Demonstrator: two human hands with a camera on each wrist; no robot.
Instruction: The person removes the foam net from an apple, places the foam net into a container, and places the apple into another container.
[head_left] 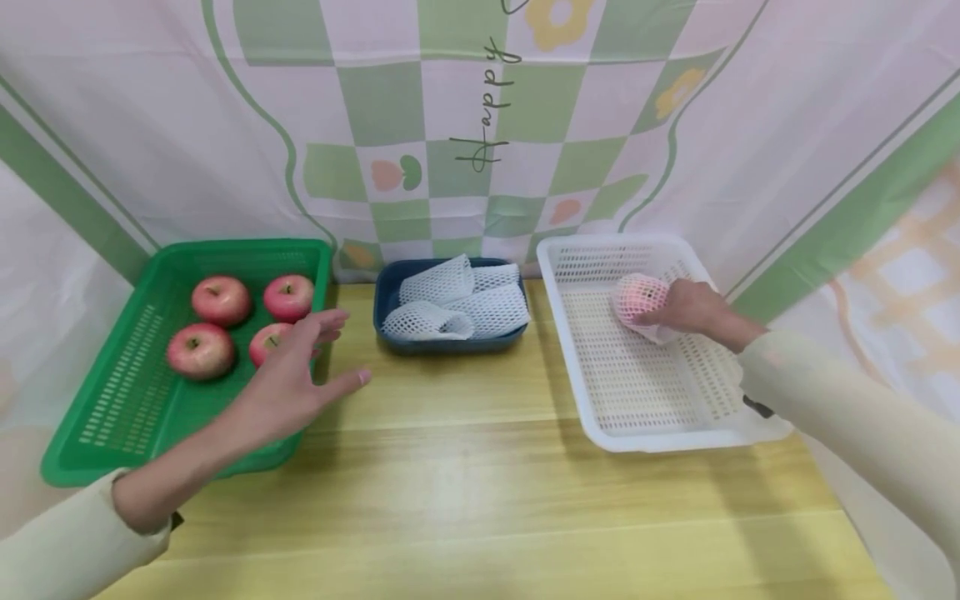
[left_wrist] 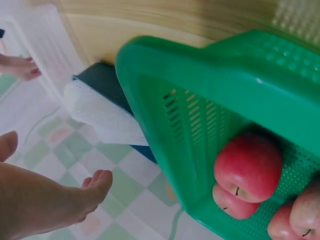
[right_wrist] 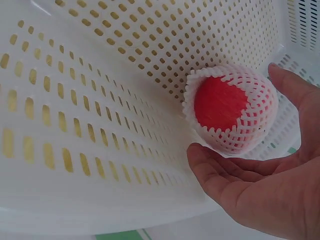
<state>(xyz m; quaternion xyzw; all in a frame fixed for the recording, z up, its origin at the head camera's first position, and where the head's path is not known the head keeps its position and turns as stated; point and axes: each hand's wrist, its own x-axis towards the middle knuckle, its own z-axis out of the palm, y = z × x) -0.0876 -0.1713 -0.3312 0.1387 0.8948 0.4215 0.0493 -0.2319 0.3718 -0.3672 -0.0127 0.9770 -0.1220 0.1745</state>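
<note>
My right hand (head_left: 690,307) is over the white basket (head_left: 558,333), beside an apple in a white foam net (head_left: 637,296). In the right wrist view, thumb and loosely bent fingers (right_wrist: 227,192) lie around the netted apple (right_wrist: 235,107), its bare red side showing at the net's opening. My left hand (head_left: 288,375) hovers with spread fingers by the right edge of the green basket (head_left: 191,417). It partly covers one of the red apples (head_left: 201,350) there in the head view. In the left wrist view, nothing lies between that hand's (left_wrist: 52,197) fingers.
Between the baskets stands a dark blue tray (head_left: 427,346) with several white foam nets (head_left: 495,308). All three containers are on a wooden table (head_left: 450,500). A checkered cloth (head_left: 480,108) hangs right behind them.
</note>
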